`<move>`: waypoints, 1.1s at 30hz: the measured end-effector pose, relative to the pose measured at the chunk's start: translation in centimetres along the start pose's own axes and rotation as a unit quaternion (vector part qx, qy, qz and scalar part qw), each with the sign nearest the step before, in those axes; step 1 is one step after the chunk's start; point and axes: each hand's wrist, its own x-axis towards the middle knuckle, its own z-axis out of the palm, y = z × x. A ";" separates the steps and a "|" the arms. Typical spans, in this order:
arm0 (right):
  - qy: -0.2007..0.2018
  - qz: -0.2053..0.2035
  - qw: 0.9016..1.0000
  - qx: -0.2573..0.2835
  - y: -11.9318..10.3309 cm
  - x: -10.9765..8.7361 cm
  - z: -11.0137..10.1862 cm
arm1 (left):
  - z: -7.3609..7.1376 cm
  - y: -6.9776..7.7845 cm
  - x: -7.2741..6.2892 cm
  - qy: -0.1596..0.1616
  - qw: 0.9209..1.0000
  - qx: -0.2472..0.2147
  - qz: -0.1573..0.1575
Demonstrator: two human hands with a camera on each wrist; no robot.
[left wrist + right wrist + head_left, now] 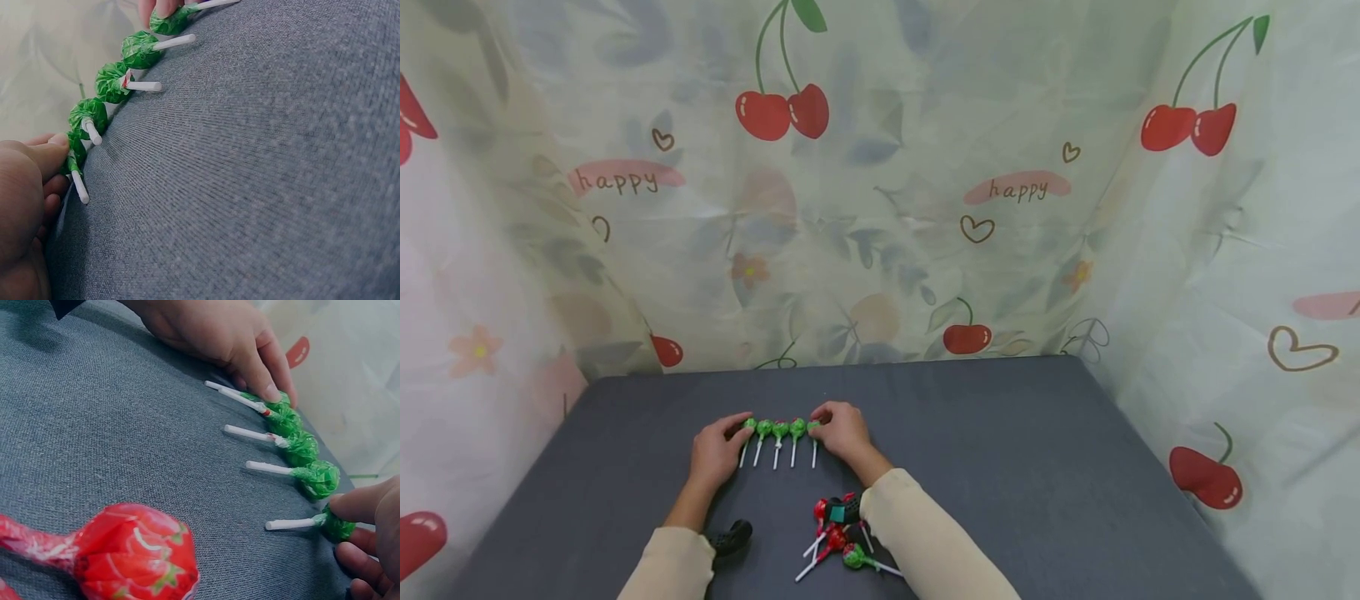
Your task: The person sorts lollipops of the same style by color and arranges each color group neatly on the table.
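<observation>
Several green-wrapped lollipops (780,430) lie in a side-by-side row on the dark table, white sticks toward me. My left hand (713,452) pinches the wrapped head of the leftmost lollipop (76,154) between thumb and fingers. At the row's other end, the thumb and fingers of my right hand (846,433) grip the rightmost lollipop (339,526) by its head. The lollipops between the hands are untouched, their heads close together. A slightly wider gap shows beside the rightmost one in the right wrist view.
Nearer to me, partly under my right wrist, is a loose pile of red lollipops (836,539) with a green lollipop (853,556) among them. One red lollipop (140,553) looms large in the right wrist view. A cherry-print curtain (880,208) surrounds the grey table (1000,467).
</observation>
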 end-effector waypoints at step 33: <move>0.012 0.004 1.000 -0.018 -0.3 -0.3 0.0 | 0.1 0.1 -0.1 0.003 1.000 0.001 -0.006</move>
